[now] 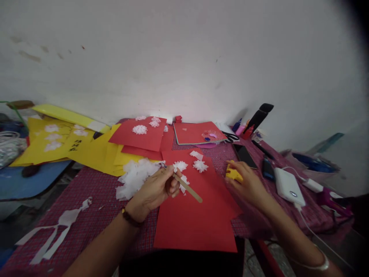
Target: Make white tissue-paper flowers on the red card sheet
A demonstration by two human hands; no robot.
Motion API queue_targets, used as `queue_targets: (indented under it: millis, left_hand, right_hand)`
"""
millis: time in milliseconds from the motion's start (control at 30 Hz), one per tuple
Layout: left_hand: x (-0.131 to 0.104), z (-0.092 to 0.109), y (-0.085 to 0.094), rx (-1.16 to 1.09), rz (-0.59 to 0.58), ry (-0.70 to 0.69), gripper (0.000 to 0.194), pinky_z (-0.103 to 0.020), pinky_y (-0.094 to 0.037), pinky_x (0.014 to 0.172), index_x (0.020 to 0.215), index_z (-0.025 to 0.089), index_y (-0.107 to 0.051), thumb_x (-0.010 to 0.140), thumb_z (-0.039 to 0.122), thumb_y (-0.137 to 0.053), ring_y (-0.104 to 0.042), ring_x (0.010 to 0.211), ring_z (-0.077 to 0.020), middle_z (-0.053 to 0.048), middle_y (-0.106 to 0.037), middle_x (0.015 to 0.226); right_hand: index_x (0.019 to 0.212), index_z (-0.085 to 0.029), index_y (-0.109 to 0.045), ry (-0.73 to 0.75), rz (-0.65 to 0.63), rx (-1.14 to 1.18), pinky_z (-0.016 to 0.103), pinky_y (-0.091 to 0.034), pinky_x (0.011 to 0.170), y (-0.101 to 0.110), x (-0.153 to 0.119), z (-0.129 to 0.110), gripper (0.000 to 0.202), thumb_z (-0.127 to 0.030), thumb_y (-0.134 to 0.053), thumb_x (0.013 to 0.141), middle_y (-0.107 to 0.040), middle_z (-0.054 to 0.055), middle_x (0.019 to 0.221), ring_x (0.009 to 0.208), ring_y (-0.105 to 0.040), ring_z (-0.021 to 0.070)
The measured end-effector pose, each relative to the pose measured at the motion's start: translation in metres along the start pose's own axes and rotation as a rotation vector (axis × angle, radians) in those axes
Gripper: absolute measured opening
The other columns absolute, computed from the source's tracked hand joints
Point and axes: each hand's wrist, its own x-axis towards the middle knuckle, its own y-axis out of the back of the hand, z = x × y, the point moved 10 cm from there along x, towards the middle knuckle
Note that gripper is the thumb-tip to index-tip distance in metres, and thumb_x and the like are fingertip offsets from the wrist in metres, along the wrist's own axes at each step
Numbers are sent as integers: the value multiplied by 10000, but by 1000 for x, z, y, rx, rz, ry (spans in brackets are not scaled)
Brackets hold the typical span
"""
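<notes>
Two Hands, One Stick, Three White Flowers at the Red Sheet

Left hand [155, 188]: fingers closed, gripping one wooden stick [188, 188], which slants over the front red sheet [196, 227]. Right hand [250, 184]: fingers bent around one yellow object [234, 173] at the sheet's right side; whether the grip is tight cannot be told.

Count, front sheet: three white paper flowers [200, 166] and one white paper scrap [196, 155]. One flower sits just beside the left fingertips; whether they touch it cannot be told. One pile of white tissue pieces [134, 179], uncounted, lies left of the sheet.

Count, rear: one upper red sheet [127, 136] bearing white flower clusters; one red-covered pad [190, 132]; one pair of black-handled scissors [230, 136] beside it. Right side: one black phone [245, 156] and one white power bank [288, 186], cables attached.

Containers: one clear palette [218, 134] on the pad, with red, blue and pink areas; one pale bin [317, 174] at far right, with blue material inside.

Writing: one column of black characters [76, 144] on the yellow sheet [89, 154] at left; too small to read reliably.
</notes>
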Motion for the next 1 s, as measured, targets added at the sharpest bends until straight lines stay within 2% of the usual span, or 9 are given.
queue_targets:
  millis: [133, 267, 367, 467, 533, 600, 700, 833, 1000]
  left_hand:
    - [-1, -6, -7, 24, -73, 21, 295, -184, -375, 451, 770, 134, -608, 850, 417, -627, -413, 445, -52, 42, -474, 541]
    - [-2, -6, -5, 162, -83, -10, 298, -191, -393, 458, 801, 144, -591, 877, 432, -584, -451, 474, -64, 36, -495, 589]
    - [-5, 0, -10, 338, -169, -44, 313, -200, -425, 511, 978, 173, -600, 837, 450, -634, -505, 553, -76, 16, -564, 722]
    - [-8, 8, -15, 490, -306, -30, 460, -228, -447, 576, 1124, 169, -599, 810, 502, -644, -543, 619, -104, -17, -608, 757]
    - [-3, 35, 2, 450, -162, -147, 428, -218, -415, 521, 1013, 145, -649, 850, 533, -571, -512, 551, -96, -18, -593, 676]
    - [-2, 66, 36, 252, 128, -286, 431, -200, -356, 444, 816, 142, -655, 915, 512, -459, -434, 456, -79, 10, -508, 546]
    - [-6, 81, 72, -18, 409, -359, 367, -173, -325, 418, 690, 153, -586, 953, 343, -414, -404, 433, -66, 28, -456, 504]
    - [-6, 73, 78, -86, 500, -303, 263, -170, -328, 420, 704, 158, -554, 912, 150, -394, -417, 442, -70, 33, -460, 518]
    - [-2, 65, 66, 0, 453, -261, 213, -178, -321, 417, 682, 155, -541, 867, 147, -436, -387, 416, -68, 35, -452, 507]
  right_hand:
    - [1438, -222, -302, 303, -116, 352, 347, -496, 856, -25, 1, -124, 643, -257, -599, 870, -619, 97, 1085, 956, -603, 191]
    - [1241, -211, -505, 647, 19, 456, 295, -486, 732, -21, 6, -192, 314, -229, -527, 928, -655, 65, 928, 848, -596, 168]
    - [1054, -204, -585, 638, 163, 527, 276, -473, 688, -7, 14, -183, 167, -194, -447, 960, -642, 50, 852, 789, -585, 149]
    - [988, -204, -598, 442, 183, 579, 268, -460, 646, -2, 17, -151, 162, -169, -445, 950, -610, 27, 778, 724, -573, 140]
    - [956, -205, -595, 337, 156, 604, 268, -450, 624, -4, 11, -132, 170, -150, -434, 942, -597, 17, 745, 687, -566, 136]
    - [941, -203, -578, 288, 89, 615, 263, -442, 600, -12, 2, -121, 180, -125, -416, 927, -589, 13, 730, 662, -560, 133]
    - [903, -200, -542, 343, -43, 586, 280, -430, 616, -29, -13, -123, 168, -99, -410, 880, -571, 5, 710, 644, -543, 134]
    - [877, -210, -496, 461, -104, 526, 322, -416, 686, -43, -25, -134, 174, -70, -415, 813, -564, -10, 696, 626, -510, 136]
    - [867, -209, -479, 481, -137, 496, 315, -411, 676, -51, -24, -141, 176, -68, -405, 793, -576, -2, 701, 631, -515, 144]
